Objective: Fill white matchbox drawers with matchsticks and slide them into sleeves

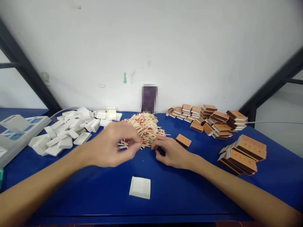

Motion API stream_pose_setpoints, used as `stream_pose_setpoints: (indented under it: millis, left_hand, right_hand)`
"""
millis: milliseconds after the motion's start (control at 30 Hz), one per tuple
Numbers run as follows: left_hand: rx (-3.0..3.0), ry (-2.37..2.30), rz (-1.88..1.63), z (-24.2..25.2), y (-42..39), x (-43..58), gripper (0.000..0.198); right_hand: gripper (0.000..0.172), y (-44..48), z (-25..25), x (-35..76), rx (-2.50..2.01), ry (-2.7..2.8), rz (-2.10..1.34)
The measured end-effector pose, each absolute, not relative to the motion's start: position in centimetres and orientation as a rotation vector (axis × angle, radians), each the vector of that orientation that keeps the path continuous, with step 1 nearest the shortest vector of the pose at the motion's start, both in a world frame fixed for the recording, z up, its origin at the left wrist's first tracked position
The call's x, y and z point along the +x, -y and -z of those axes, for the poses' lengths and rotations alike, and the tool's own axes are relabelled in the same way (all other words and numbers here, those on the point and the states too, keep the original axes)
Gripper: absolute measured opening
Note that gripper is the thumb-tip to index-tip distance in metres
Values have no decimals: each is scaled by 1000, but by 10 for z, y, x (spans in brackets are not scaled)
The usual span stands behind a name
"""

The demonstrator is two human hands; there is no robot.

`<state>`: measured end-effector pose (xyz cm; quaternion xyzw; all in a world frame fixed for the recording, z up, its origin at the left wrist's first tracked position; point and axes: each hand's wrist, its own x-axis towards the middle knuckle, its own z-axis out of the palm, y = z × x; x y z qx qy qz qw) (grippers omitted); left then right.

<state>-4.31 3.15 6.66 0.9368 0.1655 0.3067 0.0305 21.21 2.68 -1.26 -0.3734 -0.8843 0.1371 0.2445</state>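
Note:
A heap of loose matches [148,126] with red heads lies on the blue table. My left hand [115,143] is over the heap's left front side, thumb and forefinger brought together; anything between their tips is too small to make out. At the heap's right front edge is my right hand [171,151], its fingers curled towards the thumb near the tabletop. What those fingertips hold, if anything, cannot be seen. One white matchbox tray [140,187] lies apart from the heap, nearer to me, in front of both hands.
White matchbox trays [68,129] are piled at left, beside a white power strip [23,132]. Orange-brown matchboxes [210,119] stand stacked at back right, with more matchboxes [246,154] near my right forearm. A single matchbox [183,141] lies behind my right hand. A pale wall [189,63] rises behind.

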Motion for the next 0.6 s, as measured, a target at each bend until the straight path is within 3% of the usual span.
stream_pose_setpoints:
  millis: [267, 467, 600]
  left_hand:
    - [3137, -823, -581, -8, -52, -75, 19]
    - [3143, -797, -344, -19, -55, -68, 17]
    - [2968, -742, -483, -29, -57, -56, 15]
  right_hand:
    - [21, -28, 5, 207, -992, 2455, -515]
    - [19, -23, 1, 201, -950, 2464, -602]
    - [19, -21, 7, 198, -907, 2416, -593]
